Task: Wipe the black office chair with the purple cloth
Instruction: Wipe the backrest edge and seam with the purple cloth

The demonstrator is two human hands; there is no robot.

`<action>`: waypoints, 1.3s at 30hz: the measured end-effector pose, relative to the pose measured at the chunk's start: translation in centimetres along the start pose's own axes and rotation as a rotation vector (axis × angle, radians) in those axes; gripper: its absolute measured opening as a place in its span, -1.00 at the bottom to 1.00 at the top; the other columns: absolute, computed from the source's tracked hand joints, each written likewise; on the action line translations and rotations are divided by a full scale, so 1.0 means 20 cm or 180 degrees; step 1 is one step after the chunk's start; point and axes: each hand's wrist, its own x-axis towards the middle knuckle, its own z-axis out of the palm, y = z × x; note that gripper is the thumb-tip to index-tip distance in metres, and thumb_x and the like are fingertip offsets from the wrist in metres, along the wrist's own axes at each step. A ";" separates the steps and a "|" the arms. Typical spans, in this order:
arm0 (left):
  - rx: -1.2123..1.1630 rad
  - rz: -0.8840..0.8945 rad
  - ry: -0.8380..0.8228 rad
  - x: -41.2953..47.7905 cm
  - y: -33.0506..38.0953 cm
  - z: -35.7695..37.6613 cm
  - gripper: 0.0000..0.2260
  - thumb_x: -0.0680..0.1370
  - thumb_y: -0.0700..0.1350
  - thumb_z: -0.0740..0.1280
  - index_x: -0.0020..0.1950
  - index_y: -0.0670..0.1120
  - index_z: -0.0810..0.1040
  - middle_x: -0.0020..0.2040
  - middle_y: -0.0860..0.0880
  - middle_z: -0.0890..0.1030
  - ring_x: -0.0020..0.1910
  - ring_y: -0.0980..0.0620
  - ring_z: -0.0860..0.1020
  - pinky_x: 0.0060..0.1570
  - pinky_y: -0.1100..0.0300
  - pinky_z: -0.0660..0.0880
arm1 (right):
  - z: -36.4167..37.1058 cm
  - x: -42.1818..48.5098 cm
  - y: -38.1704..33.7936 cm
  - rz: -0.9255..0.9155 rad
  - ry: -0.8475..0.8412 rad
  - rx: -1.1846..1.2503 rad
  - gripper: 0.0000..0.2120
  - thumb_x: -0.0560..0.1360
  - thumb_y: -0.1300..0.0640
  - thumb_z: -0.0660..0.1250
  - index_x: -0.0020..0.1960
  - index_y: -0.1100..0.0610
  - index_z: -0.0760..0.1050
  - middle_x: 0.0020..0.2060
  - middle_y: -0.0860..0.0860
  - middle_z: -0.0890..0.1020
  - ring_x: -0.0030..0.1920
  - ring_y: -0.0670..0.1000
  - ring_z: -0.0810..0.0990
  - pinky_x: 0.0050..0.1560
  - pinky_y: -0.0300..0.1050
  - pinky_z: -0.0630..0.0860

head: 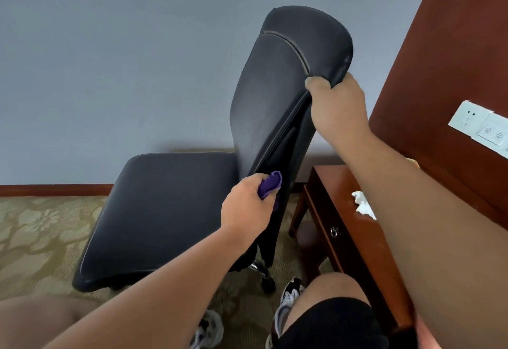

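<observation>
I see the black padded leather office chair [176, 211] side-on, its flat seat matte and faintly dusty, its tall backrest crossed by a pale curved seam near the top. My right hand [338, 109] is clamped on the backrest's rear edge, thumb on the front face. Below it, my left hand [248, 208] is closed round the bunched purple cloth [270, 183], pressing it to the backrest's lower rear edge just above the seat. The chair's base is mostly hidden; I make out only a chrome bit and a caster. Right of my hands stands a reddish wooden side table [330, 211] with a crumpled white tissue [362, 204], partly covered by my forearm. The white wall sockets [478, 126] carry marks too small to read
</observation>
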 end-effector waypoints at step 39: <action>0.1081 0.0681 0.0021 0.24 0.09 -0.12 -0.83 0.58 0.05 0.36 0.11 0.09 0.44 -0.13 0.14 0.57 -0.20 0.01 0.59 -0.16 0.09 0.52 | -0.01 0.02 0.25 0.0343 -0.1998 -0.1544 -0.65 0.41 -0.37 0.34 -0.19 -0.09 0.54 -0.33 -0.09 0.55 -0.24 -0.01 0.55 -0.25 -0.15 0.41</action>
